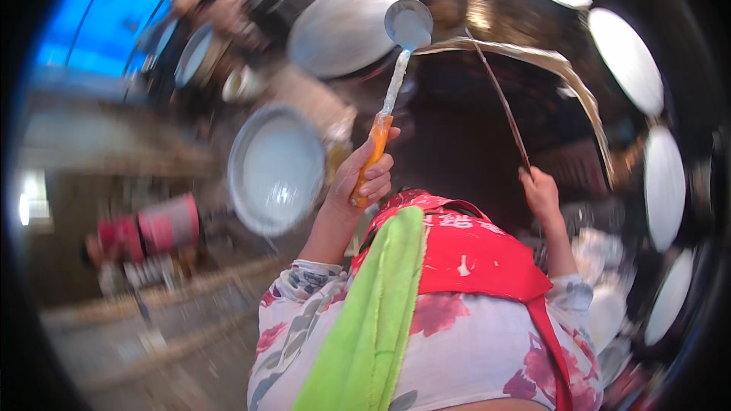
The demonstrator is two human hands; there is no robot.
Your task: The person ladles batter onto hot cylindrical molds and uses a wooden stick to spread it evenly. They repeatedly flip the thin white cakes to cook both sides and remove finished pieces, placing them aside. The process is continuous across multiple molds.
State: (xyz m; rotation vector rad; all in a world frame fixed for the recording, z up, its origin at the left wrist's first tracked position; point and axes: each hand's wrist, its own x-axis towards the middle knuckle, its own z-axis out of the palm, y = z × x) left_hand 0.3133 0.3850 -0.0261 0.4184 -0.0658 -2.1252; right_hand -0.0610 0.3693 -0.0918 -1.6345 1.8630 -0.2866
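Observation:
My left hand (pixel 368 174) is wrapped around the orange handle of a ladle (pixel 372 162). The ladle's shaft is crusted with pale residue, and milky liquid coats its bowl, raised beside a large round whitish pan or tray (pixel 340 31). Left of that hand stands a wide basin (pixel 235 182) of milky white liquid (pixel 280 168). In my right hand (pixel 539 189) is a thin dark stick (pixel 502 94), pointing up and away from me. Between the hands lies a dark area with a pale curved edge (pixel 577 80); what it is cannot be made out.
Several white round discs (pixel 628 60) curve along the far and right sides. Clear plastic bags with white contents (pixel 599 262) sit by my right arm. Blurred at the far left are a pink container (pixel 168 222) and a smaller pale-rimmed bowl (pixel 194 54). A person (pixel 220 5) is at the upper left.

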